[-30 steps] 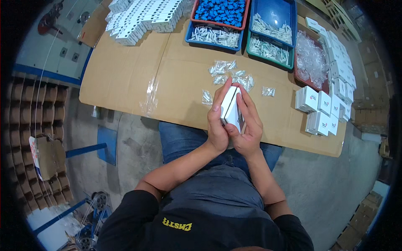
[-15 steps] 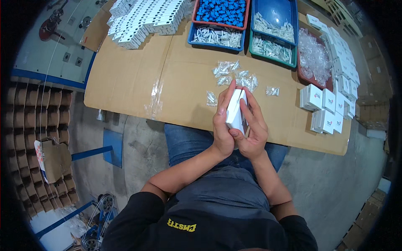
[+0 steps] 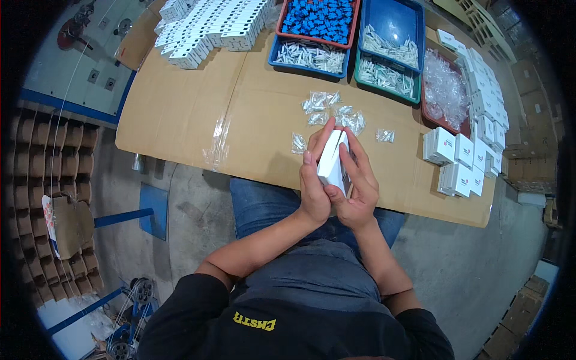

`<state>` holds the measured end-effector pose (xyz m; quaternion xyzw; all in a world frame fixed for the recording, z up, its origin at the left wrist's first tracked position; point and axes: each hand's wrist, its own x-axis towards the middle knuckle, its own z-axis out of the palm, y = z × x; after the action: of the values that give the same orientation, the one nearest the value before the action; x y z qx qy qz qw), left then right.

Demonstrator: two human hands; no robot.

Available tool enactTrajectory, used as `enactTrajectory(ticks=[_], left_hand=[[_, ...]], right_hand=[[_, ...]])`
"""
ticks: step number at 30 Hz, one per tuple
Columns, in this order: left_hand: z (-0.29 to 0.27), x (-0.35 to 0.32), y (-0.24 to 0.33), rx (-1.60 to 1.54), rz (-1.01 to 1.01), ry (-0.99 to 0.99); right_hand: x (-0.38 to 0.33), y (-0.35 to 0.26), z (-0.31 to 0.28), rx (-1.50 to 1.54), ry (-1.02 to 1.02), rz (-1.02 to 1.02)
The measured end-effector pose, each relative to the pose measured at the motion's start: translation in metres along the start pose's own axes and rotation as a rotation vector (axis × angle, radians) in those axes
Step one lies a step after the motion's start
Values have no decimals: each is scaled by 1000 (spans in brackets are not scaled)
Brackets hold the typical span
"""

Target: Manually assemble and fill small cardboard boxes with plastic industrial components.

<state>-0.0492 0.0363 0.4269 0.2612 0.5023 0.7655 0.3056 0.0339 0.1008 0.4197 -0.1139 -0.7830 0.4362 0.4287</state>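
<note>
Between my two hands, above the near edge of the table, I hold a small white box [image 3: 330, 161], tilted on its edge. My left hand [image 3: 315, 192] is pressed along its left side, the fingers reaching up behind it. My right hand [image 3: 360, 192] wraps its right side, with the thumb at the bottom corner and the fingers along the face. A dark slit or seam runs down the box between the hands. Just beyond lie several small clear bags of white parts [image 3: 321, 101], partly hidden by my fingers. One single bag [image 3: 385, 135] lies to the right.
Stacked white boxes [image 3: 210, 27] stand at the far left of the cardboard-covered table [image 3: 174, 114]. Trays of blue parts [image 3: 318, 21] and white plugs [image 3: 310, 56] line the back. A red tray holds clear plastic bags [image 3: 445, 87]; more white boxes [image 3: 455, 168] stand at the right.
My left fingers have shifted along the box, which shows a little more of its white side. The whole view has moved slightly; both hands keep hold of the box.
</note>
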Motion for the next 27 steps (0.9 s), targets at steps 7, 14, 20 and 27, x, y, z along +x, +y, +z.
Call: enactTrajectory(ticks=[7, 14, 20, 27], left_hand=[[3, 0, 7, 67, 125, 17], [1, -4, 10, 222, 313, -9], [4, -9, 13, 224, 288, -25], [10, 5, 18, -474, -295, 23]], right_hand=[[5, 1, -7, -27, -44, -52], [0, -5, -8, 3, -40, -128], [-5, -2, -7, 115, -52, -89], [15, -12, -20, -198, -179, 7]])
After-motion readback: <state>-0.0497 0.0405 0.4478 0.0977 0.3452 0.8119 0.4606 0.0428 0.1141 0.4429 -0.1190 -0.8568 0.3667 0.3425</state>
